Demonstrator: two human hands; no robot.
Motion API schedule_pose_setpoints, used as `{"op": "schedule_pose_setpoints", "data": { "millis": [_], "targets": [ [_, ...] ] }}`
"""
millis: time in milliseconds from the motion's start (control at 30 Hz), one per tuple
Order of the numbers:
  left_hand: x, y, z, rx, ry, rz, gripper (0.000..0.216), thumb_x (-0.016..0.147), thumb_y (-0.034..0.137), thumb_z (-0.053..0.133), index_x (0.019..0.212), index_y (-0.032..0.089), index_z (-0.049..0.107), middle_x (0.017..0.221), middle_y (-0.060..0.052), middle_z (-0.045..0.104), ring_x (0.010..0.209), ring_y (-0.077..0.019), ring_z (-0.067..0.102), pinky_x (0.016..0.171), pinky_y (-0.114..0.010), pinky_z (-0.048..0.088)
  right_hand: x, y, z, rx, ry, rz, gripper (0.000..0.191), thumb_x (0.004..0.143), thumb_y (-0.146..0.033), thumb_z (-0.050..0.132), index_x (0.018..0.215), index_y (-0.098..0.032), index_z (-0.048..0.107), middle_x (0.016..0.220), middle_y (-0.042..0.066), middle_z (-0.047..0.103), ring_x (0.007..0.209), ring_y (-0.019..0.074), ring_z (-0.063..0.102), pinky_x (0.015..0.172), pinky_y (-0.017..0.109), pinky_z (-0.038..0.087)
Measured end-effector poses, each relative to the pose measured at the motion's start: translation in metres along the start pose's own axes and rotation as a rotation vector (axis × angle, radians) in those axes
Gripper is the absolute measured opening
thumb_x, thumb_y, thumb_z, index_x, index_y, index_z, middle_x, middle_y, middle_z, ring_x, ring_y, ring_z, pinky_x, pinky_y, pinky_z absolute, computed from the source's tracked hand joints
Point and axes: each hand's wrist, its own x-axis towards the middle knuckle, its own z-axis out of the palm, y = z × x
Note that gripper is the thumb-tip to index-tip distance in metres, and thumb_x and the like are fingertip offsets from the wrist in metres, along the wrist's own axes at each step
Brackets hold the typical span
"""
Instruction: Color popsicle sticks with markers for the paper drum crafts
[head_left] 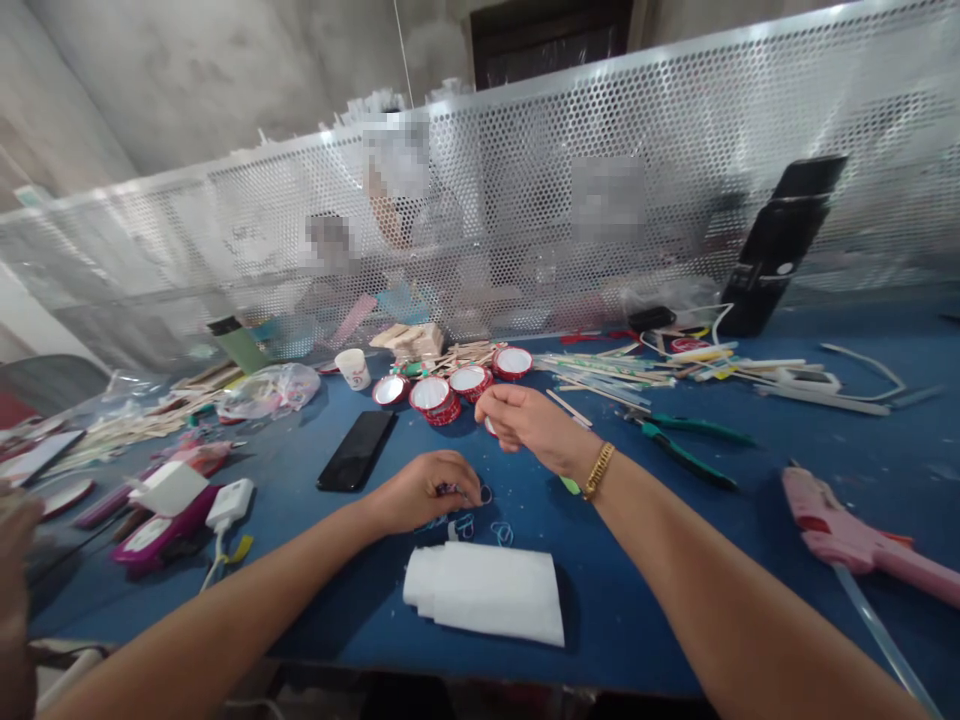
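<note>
My left hand (pixel 424 490) rests on the blue table (pixel 825 480), fingers curled over small blue rings (pixel 480 520) lying beside it; what it pinches is too small to name. My right hand (pixel 525 420) hovers just past it, fingers closed round a small red-and-white piece that barely shows. A gold bracelet (pixel 598 470) sits on the right wrist. Several red-rimmed white cups (pixel 450 390) stand in a row just beyond the right hand. A white foam block (pixel 486 592) lies near the table's front edge below both hands.
A black phone (pixel 356 450) lies left of the hands. Green-handled pliers (pixel 686 440) and a pink glue gun (pixel 855 535) lie to the right. Wooden sticks (pixel 615 370) are scattered at the back, before a perforated metal screen (pixel 525 200). A white charger (pixel 229 503) and magenta boxes sit left.
</note>
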Motion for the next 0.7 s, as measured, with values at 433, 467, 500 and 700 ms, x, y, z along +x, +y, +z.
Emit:
{"op": "schedule_pose_setpoints", "data": {
  "millis": [433,467,500,700],
  "targets": [
    [0.012,0.013,-0.023,0.303,0.241,-0.022,0.021,0.094,0.029,0.055,0.097,0.022,0.074,0.089,-0.003,0.077,0.092,-0.0175,0.069,0.098,-0.036,0.048,-0.001,0.003,-0.04,-0.859,0.585,-0.073,0.025,0.092,-0.024,0.051,0.095,-0.018,0.075,0.094,0.009,0.076,0.086,0.0218,0.066,0.075,0.03,0.042],
    [0.016,0.011,-0.022,0.366,0.244,-0.004,0.018,0.092,0.028,0.058,0.098,0.023,0.074,0.095,-0.003,0.076,0.095,-0.0181,0.068,0.093,-0.035,0.05,-0.001,0.003,-0.04,-0.873,0.604,-0.065,0.025,0.091,-0.025,0.051,0.094,-0.018,0.075,0.094,0.008,0.076,0.085,0.0216,0.066,0.075,0.03,0.042],
    [0.021,0.008,-0.021,0.436,0.242,0.034,0.017,0.09,0.028,0.062,0.1,0.022,0.074,0.102,-0.005,0.075,0.1,-0.0195,0.065,0.094,-0.036,0.049,-0.002,0.003,-0.04,-0.888,0.618,-0.06,0.024,0.091,-0.025,0.052,0.093,-0.019,0.075,0.093,0.008,0.075,0.084,0.0215,0.065,0.074,0.03,0.042],
    [0.055,-0.01,-0.011,0.78,0.177,-0.014,0.019,0.087,0.024,0.065,0.103,0.021,0.074,0.099,-0.007,0.069,0.097,-0.0224,0.06,0.09,-0.038,0.048,-0.001,0.004,-0.04,-0.933,0.639,-0.05,0.025,0.092,-0.026,0.05,0.088,-0.018,0.074,0.088,0.008,0.074,0.081,0.0207,0.063,0.071,0.03,0.039]
  ]
}}
